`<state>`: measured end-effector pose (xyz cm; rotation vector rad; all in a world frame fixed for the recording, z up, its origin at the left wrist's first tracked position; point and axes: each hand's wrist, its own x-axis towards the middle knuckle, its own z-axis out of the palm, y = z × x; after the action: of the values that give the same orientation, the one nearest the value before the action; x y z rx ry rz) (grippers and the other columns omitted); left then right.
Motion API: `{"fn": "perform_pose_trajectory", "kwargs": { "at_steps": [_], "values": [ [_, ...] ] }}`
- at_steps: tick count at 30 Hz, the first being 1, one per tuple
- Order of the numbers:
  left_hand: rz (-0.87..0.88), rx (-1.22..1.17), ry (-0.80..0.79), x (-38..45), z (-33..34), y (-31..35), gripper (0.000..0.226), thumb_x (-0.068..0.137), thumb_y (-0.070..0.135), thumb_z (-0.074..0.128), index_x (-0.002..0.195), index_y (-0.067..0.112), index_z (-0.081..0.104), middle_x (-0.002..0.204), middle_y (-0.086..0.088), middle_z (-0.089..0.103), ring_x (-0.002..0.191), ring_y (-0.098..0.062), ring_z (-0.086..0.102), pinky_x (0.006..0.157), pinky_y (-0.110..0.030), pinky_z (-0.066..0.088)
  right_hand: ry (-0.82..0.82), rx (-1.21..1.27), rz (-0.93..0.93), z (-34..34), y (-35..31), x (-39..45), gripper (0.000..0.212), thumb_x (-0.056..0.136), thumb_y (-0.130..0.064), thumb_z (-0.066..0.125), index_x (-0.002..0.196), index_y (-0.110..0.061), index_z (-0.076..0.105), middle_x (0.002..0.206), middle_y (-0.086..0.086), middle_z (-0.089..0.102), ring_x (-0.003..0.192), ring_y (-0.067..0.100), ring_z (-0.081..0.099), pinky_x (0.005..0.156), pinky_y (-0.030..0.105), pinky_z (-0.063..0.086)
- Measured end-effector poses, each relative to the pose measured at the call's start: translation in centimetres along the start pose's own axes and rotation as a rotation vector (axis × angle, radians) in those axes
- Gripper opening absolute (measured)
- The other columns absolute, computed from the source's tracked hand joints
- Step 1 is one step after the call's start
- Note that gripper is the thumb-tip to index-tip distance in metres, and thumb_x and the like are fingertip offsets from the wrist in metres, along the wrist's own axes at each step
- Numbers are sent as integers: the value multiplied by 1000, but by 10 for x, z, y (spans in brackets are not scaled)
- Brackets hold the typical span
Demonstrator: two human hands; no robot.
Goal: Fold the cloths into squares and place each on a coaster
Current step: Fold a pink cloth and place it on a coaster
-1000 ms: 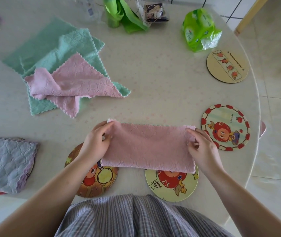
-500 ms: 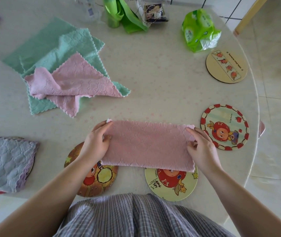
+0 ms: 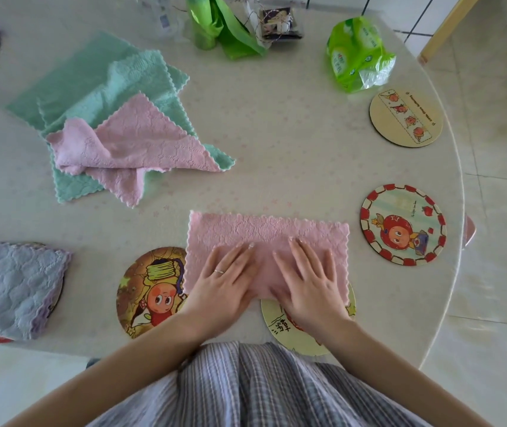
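Pink cloth folded to rectangle, near table edge, overlapping two coasters. Left hand and right hand flat, fingers spread, pressing it. Risk: layers slip on next fold, giving uneven square.

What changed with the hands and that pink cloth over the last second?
Both hands let go of the ends of the pink cloth and moved inward: the left hand and right hand now press flat on its middle. The cloth, the coasters and the cloth pile stayed put.
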<state>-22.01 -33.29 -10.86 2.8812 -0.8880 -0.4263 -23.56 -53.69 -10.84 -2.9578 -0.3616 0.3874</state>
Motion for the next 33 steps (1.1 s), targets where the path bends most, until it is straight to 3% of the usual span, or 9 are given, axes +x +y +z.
{"fn": "perform_pose_trajectory", "kwargs": {
  "at_steps": [4, 6, 10, 13, 16, 19, 23, 28, 33],
  "values": [
    [4, 25, 9, -25, 4, -27, 55, 99, 47, 19, 149, 23, 14, 157, -4, 11, 145, -20, 3, 113, -47, 10, -24, -9, 94, -3, 26, -15, 65, 90, -65, 18, 144, -30, 22, 156, 6, 16, 144, 20, 8, 113, 56, 1],
    [21, 45, 14, -37, 3, -40, 55, 99, 47, 18, 149, 23, 15, 156, -5, 12, 145, -20, 5, 112, -48, 10, -36, 2, 138, -6, 41, -23, 67, 88, -67, 9, 145, -32, 19, 156, 2, 12, 144, 18, 7, 112, 56, 0],
    [56, 54, 52, -48, 4, -53, 55, 96, 47, 26, 146, 23, 26, 153, -6, 21, 144, -23, 11, 110, -54, 14, -28, 43, 167, -13, 58, -34, 64, 86, -62, 23, 141, -30, 33, 152, 5, 27, 142, 19, 17, 112, 59, 6],
    [159, 0, 141, -39, -4, -38, 46, 90, 44, 42, 131, 24, 47, 141, -2, 37, 136, -21, 29, 109, -51, 21, 53, 117, 112, -28, 51, -17, 55, 88, -52, 32, 132, -25, 49, 147, 2, 37, 139, 16, 23, 113, 56, 3],
    [263, -140, 200, -18, -14, -11, 34, 81, 33, 65, 114, 26, 59, 119, 7, 58, 114, -14, 51, 101, -37, 41, 93, 194, 49, -48, 33, 24, 38, 90, -35, 46, 126, -27, 55, 142, -7, 42, 136, 12, 30, 116, 52, 4],
    [250, -196, 154, 0, -16, 9, 24, 81, 30, 67, 105, 28, 63, 102, 11, 61, 96, -10, 57, 89, -31, 47, 66, 242, 38, -60, 14, 68, 30, 93, -27, 47, 122, -29, 58, 133, -12, 49, 127, 10, 42, 115, 47, 14],
    [209, -221, 116, 7, -11, 14, 16, 83, 27, 65, 99, 27, 63, 98, 9, 57, 89, -11, 57, 82, -30, 49, -54, 224, 76, -65, 1, 109, 26, 92, -24, 47, 112, -28, 62, 118, -6, 60, 108, 17, 55, 99, 38, 35],
    [192, -268, 158, 8, -9, 15, 8, 84, 24, 64, 92, 24, 65, 94, 8, 58, 84, -12, 57, 78, -30, 48, -172, 172, 150, -64, -5, 123, 13, 89, -27, 56, 100, -26, 62, 105, -6, 64, 103, 20, 57, 91, 35, 36],
    [181, -288, 150, 12, -12, 18, 5, 86, 21, 60, 88, 23, 64, 93, 7, 58, 85, -13, 55, 78, -33, 48, -247, 39, 116, -65, -8, 124, 12, 84, -20, 53, 77, -17, 61, 75, 1, 62, 80, 27, 57, 73, 32, 37]
  ]
}}
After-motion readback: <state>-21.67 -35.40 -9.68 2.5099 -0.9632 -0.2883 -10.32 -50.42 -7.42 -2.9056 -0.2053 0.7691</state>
